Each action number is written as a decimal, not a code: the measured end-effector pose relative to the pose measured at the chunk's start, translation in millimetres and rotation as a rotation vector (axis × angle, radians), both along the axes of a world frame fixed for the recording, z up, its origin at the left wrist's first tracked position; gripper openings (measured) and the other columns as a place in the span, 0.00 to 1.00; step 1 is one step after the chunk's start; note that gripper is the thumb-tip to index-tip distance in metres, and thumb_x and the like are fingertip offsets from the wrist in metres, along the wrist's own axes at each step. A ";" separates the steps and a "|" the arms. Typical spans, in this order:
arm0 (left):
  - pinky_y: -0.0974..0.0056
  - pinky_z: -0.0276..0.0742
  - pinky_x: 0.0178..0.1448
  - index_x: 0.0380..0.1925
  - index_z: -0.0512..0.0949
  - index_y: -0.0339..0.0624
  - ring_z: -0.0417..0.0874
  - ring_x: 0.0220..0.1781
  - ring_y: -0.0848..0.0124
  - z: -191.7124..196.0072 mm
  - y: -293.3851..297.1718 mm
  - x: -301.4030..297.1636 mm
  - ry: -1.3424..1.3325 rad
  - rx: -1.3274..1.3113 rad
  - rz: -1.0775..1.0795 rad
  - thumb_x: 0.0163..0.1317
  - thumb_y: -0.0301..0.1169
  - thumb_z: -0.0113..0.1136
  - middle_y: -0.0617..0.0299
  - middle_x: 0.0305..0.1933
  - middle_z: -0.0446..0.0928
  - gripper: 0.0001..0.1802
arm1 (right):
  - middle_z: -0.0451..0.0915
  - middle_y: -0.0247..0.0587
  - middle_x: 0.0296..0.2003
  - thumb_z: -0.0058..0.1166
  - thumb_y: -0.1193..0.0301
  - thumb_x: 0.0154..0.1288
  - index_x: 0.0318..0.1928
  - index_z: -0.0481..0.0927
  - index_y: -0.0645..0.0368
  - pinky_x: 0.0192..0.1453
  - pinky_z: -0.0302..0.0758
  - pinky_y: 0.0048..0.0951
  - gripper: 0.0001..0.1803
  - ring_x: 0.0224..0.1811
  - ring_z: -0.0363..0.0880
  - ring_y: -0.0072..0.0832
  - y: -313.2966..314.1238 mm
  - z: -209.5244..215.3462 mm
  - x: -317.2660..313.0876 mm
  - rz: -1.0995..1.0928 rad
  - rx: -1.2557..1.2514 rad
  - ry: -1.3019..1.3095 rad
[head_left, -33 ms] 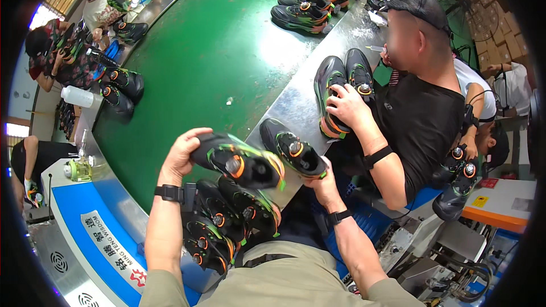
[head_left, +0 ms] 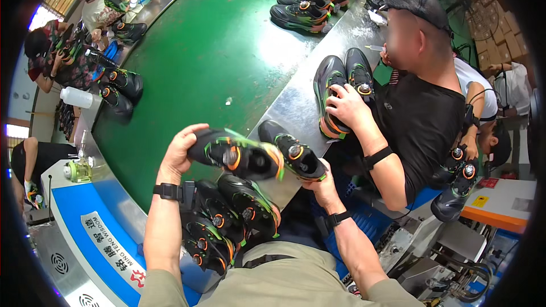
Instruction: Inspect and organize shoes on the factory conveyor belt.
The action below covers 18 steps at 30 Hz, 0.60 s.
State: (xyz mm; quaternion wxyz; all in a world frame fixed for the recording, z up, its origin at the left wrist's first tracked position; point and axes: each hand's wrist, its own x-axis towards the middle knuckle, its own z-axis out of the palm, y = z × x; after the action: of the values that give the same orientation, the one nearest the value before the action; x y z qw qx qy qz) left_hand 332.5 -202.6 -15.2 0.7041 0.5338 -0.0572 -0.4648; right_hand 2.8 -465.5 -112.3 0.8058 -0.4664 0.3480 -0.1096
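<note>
My left hand [head_left: 181, 150] is closed around the toe of a black sneaker [head_left: 215, 150] with green and orange trim and a round dial. That sneaker hangs sideways over the green belt's near end, slightly blurred. My right hand [head_left: 323, 186] grips the heel of a matching sneaker [head_left: 283, 141], whose toe points away from me over the metal ledge. The heel of the left sneaker comes close to the right one; whether they touch I cannot tell. Below my left hand, several similar sneakers [head_left: 219, 216] stand close together near my lap.
A green conveyor belt [head_left: 187, 74] stretches away, edged by a metal ledge [head_left: 293, 99]. At right, a co-worker's hand [head_left: 348, 105] rests on a pair of sneakers [head_left: 330, 88]. More sneakers [head_left: 301, 16] stand at the far right. A white bottle [head_left: 77, 97] lies at the left edge.
The sneaker in my left hand has shifted slightly up and left, its heel end rising. My right hand and its sneaker have barely moved.
</note>
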 end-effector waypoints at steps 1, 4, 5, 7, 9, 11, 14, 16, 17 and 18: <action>0.57 0.81 0.64 0.61 0.74 0.32 0.84 0.55 0.62 -0.8 -7.9 3.4 0.006 -0.031 0.028 0.61 0.40 0.70 0.49 0.57 0.80 0.33 | 0.77 0.30 0.51 0.61 0.93 0.40 0.62 0.69 0.53 0.57 0.78 0.32 0.44 0.54 0.77 0.27 0.7 7.4 1.4 0.006 0.050 0.016; 0.57 0.81 0.64 0.62 0.72 0.31 0.83 0.57 0.61 -12.8 -56.0 15.1 -0.030 -0.058 0.061 0.63 0.41 0.70 0.50 0.60 0.79 0.34 | 0.76 0.27 0.49 0.67 0.91 0.40 0.61 0.71 0.53 0.61 0.73 0.27 0.44 0.52 0.76 0.22 7.7 5.6 9.8 0.130 -0.151 0.018; 0.58 0.81 0.64 0.63 0.72 0.31 0.83 0.57 0.62 -15.7 -74.4 15.5 -0.065 -0.065 0.043 0.63 0.41 0.69 0.50 0.60 0.78 0.33 | 0.76 0.28 0.50 0.67 0.90 0.42 0.61 0.71 0.53 0.61 0.72 0.27 0.42 0.53 0.75 0.22 11.4 8.5 13.2 0.138 -0.142 0.055; 0.60 0.80 0.63 0.62 0.74 0.31 0.83 0.56 0.66 -35.6 -107.3 15.8 -0.093 -0.017 -0.013 0.65 0.35 0.65 0.52 0.58 0.80 0.28 | 0.80 0.32 0.47 0.71 0.84 0.46 0.63 0.71 0.52 0.55 0.76 0.28 0.41 0.49 0.78 0.23 20.3 3.1 9.6 0.177 -0.362 0.227; 0.64 0.79 0.60 0.60 0.76 0.33 0.82 0.53 0.69 -43.7 -140.2 12.0 -0.137 0.069 -0.099 0.64 0.30 0.61 0.55 0.55 0.81 0.24 | 0.81 0.34 0.45 0.72 0.80 0.48 0.63 0.72 0.52 0.53 0.77 0.28 0.40 0.46 0.80 0.24 18.3 8.1 9.1 0.218 -0.448 0.338; 0.67 0.77 0.57 0.58 0.79 0.36 0.80 0.49 0.72 -43.5 -174.2 0.3 -0.146 0.168 -0.197 0.61 0.24 0.57 0.59 0.52 0.81 0.23 | 0.83 0.43 0.43 0.71 0.69 0.54 0.64 0.72 0.51 0.51 0.79 0.33 0.36 0.42 0.84 0.33 12.5 11.0 5.2 0.335 -0.620 0.358; 0.68 0.77 0.56 0.58 0.80 0.37 0.80 0.48 0.73 -62.6 -199.1 -6.0 -0.198 0.257 -0.423 0.59 0.24 0.57 0.58 0.53 0.81 0.25 | 0.84 0.49 0.45 0.68 0.63 0.58 0.64 0.72 0.51 0.52 0.79 0.39 0.33 0.44 0.85 0.42 1.3 30.7 10.2 0.544 -0.638 0.517; 0.68 0.77 0.57 0.58 0.81 0.38 0.79 0.48 0.73 -71.1 -206.0 -8.0 -0.089 0.229 -0.418 0.58 0.25 0.58 0.57 0.53 0.81 0.25 | 0.82 0.54 0.47 0.66 0.64 0.58 0.65 0.70 0.52 0.53 0.79 0.45 0.34 0.48 0.84 0.48 2.4 29.0 6.8 0.525 -0.643 0.475; 0.67 0.76 0.58 0.58 0.81 0.38 0.79 0.49 0.73 -74.0 -210.7 -8.1 -0.169 0.271 -0.464 0.58 0.25 0.58 0.58 0.54 0.81 0.25 | 0.81 0.56 0.47 0.66 0.65 0.58 0.66 0.69 0.52 0.53 0.79 0.45 0.35 0.49 0.83 0.50 3.3 32.1 3.8 0.532 -0.762 0.448; 0.67 0.76 0.59 0.57 0.82 0.38 0.79 0.49 0.73 -76.6 -214.8 -8.2 -0.251 0.313 -0.508 0.57 0.25 0.58 0.58 0.54 0.81 0.24 | 0.80 0.59 0.48 0.65 0.67 0.58 0.67 0.68 0.52 0.53 0.79 0.46 0.36 0.50 0.82 0.51 4.0 35.8 0.9 0.538 -0.881 0.419</action>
State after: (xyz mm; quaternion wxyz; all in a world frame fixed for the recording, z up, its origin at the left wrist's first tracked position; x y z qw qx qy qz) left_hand 324.3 -417.3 -91.7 0.4625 0.6572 -0.2028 -0.5596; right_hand 3.7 -461.5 -76.5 0.4478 -0.8434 0.2908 0.0602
